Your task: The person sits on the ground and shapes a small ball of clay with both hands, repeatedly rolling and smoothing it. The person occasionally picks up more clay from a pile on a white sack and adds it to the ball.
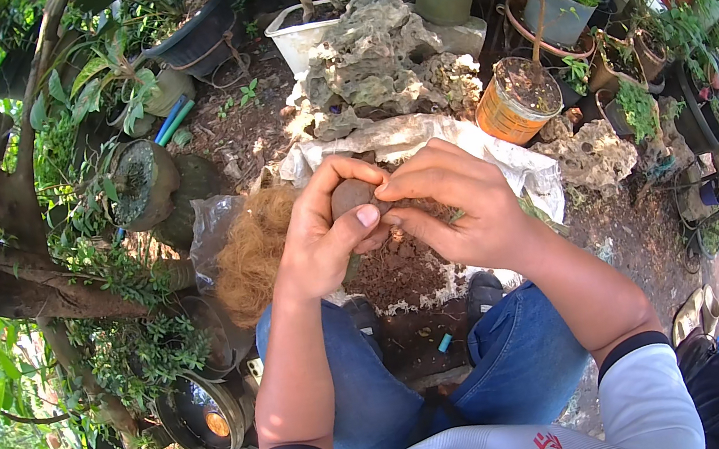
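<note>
A rounded, brown, earthy-looking ball point(353, 195) sits in my left hand point(317, 246), with the thumb across its near side and the fingers curled around its far side. My right hand point(459, 193) meets it from the right, thumb and fingertips pinched together at the ball's edge. What lies between those right fingertips is too small to make out. Below both hands, loose dark brown soil point(401, 274) is heaped on a white sheet point(527, 173). Tan, hair-like fibre point(255, 251) lies in a clump beside my left wrist.
Past my hands stands a rough grey rock point(378, 50), with a white pot point(291, 41) behind it. An orange bucket point(508, 119) holding a thin stem is at the right. A small blue-green piece point(445, 342) lies between my feet. Tree branches point(56, 285) reach in at the left.
</note>
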### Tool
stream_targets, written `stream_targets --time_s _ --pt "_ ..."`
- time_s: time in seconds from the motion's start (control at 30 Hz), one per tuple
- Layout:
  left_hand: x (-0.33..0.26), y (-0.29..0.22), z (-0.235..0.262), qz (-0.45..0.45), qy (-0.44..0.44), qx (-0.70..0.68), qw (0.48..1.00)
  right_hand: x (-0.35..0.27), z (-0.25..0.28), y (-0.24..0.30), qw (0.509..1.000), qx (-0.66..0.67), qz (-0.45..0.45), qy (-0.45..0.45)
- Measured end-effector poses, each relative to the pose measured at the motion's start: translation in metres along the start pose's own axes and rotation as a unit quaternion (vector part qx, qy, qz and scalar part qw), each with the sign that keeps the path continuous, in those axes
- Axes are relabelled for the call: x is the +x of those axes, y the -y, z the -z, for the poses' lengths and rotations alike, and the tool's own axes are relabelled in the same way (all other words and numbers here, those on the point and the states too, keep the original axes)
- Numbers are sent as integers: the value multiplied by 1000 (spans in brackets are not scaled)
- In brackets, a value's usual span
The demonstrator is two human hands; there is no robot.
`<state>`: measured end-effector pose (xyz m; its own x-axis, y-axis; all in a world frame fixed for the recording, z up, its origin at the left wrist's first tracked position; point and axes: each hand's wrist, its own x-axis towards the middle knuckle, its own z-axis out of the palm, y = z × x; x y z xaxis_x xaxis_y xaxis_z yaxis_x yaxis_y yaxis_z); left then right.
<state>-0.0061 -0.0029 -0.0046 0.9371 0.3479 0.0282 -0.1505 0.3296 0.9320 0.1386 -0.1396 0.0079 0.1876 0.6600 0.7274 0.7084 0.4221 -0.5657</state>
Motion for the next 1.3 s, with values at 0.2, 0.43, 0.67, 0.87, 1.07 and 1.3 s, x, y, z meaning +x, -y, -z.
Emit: stream_targets --time_s 0.2,0.43,0.67,0.87,1.07,1.3 --pt "0 0 0 -20 18 -13 1000 0 2 1 1000 8 -5 5" --pt "8 2 2 -84 18 34 996 6 4 -2 1000 9 22 2" --pt "4 0 6 -45 1 -28 999 7 2 0 999 27 20 12" --pt "9 6 5 -122 18 7 992 5 3 1 999 32 15 17" --pt "7 5 5 -122 13 -7 992 4 0 2 999 32 8 11" --pt "7 2 3 -112 23 -13 993 4 0 2 999 39 14 12"
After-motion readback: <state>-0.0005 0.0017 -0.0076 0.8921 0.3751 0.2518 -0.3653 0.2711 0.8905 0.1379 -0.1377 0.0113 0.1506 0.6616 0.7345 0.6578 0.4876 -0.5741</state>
